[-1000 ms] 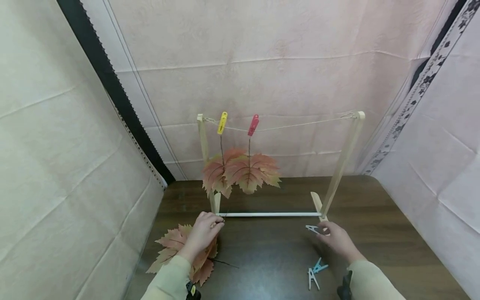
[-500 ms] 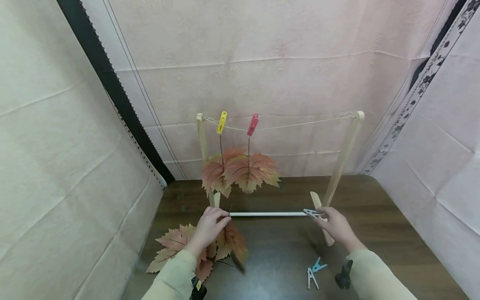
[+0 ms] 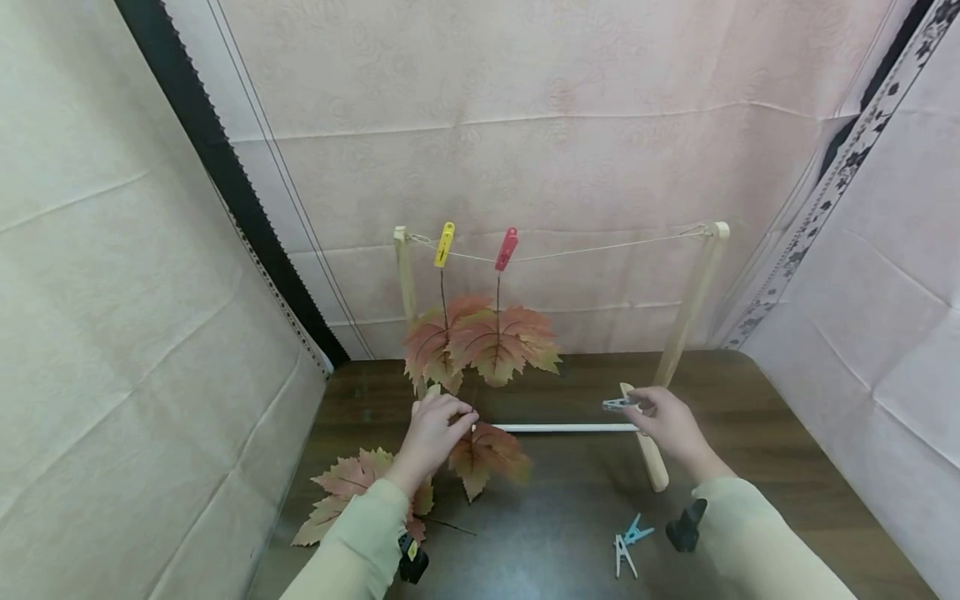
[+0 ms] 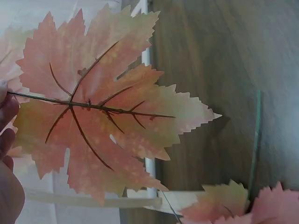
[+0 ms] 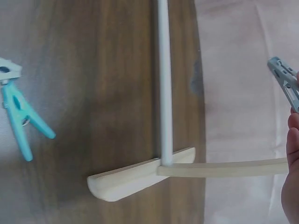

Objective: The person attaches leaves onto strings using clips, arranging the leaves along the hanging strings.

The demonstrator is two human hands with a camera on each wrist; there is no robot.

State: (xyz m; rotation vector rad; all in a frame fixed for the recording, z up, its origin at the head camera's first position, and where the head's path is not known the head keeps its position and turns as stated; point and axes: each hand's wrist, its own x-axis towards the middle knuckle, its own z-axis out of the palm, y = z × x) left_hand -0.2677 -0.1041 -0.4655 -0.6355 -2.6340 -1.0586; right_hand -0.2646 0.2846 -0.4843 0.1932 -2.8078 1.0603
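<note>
My left hand (image 3: pixel 437 433) pinches the thin dark stem of a reddish-orange maple leaf (image 4: pixel 93 107), which hangs below the fingers before the rack. On the right, my right hand (image 3: pixel 671 429) holds a grey-blue clothespin (image 5: pixel 286 81) between thumb and fingers, close to the rack's right post (image 3: pixel 690 308). A yellow clothespin (image 3: pixel 445 245) and a red clothespin (image 3: pixel 506 250) sit on the string (image 3: pixel 600 252), each with a maple leaf hanging by its stem. More leaf (image 3: pixel 341 492) lies on the table under my left forearm, partly hidden by it.
A light blue clothespin (image 3: pixel 637 531) and a pale clothespin (image 3: pixel 625 557) lie together on the brown table (image 3: pixel 555 517). The rack has a white crossbar (image 3: pixel 570 428) and a wooden foot (image 3: pixel 654 467). Pale cloth walls (image 3: pixel 540 167) enclose the back and sides.
My left hand has lifted the leaf from the pile, moving up and right. My right hand has raised the clothespin a little higher in the view. The hanging leaves stay put.
</note>
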